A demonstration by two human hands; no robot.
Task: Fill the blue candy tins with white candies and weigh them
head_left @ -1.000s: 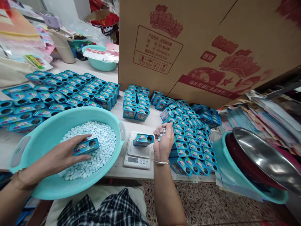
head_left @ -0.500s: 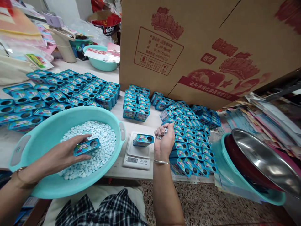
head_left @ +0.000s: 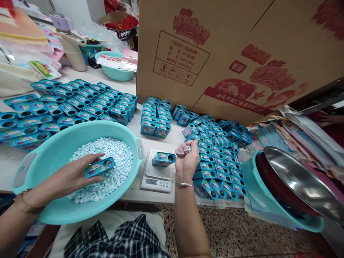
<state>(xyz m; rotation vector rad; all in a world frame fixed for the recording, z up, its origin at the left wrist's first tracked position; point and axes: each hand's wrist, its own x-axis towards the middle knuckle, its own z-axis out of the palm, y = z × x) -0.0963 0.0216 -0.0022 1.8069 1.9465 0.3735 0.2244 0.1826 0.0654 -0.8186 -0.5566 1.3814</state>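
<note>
My left hand (head_left: pixel 76 171) grips a small blue candy tin (head_left: pixel 99 167) over the oval turquoise basin (head_left: pixel 64 215). Candies show in the tin's round opening. Pale blue and white candies (head_left: pixel 118 157) lie heaped in the basin below. My right hand (head_left: pixel 187 159), palm up with fingers curled, cups several of the same candies beside the white digital scale (head_left: pixel 156 183). On the scale's plate stands another blue tin (head_left: pixel 163 159), its dark opening facing up, close to my right fingertips.
Rows of blue tins (head_left: pixel 88 104) stand behind the basin, with a small block (head_left: pixel 156 118) at centre and more (head_left: pixel 215 154) at right. A big cardboard box (head_left: pixel 225 46) rises behind. Steel bowl (head_left: pixel 303 182) and stacked basins sit right; a tumbler (head_left: pixel 72 50) stands back left.
The scale's display has changed to a higher-looking number. Both hands stay nearly where they were, each keeping its hold.
</note>
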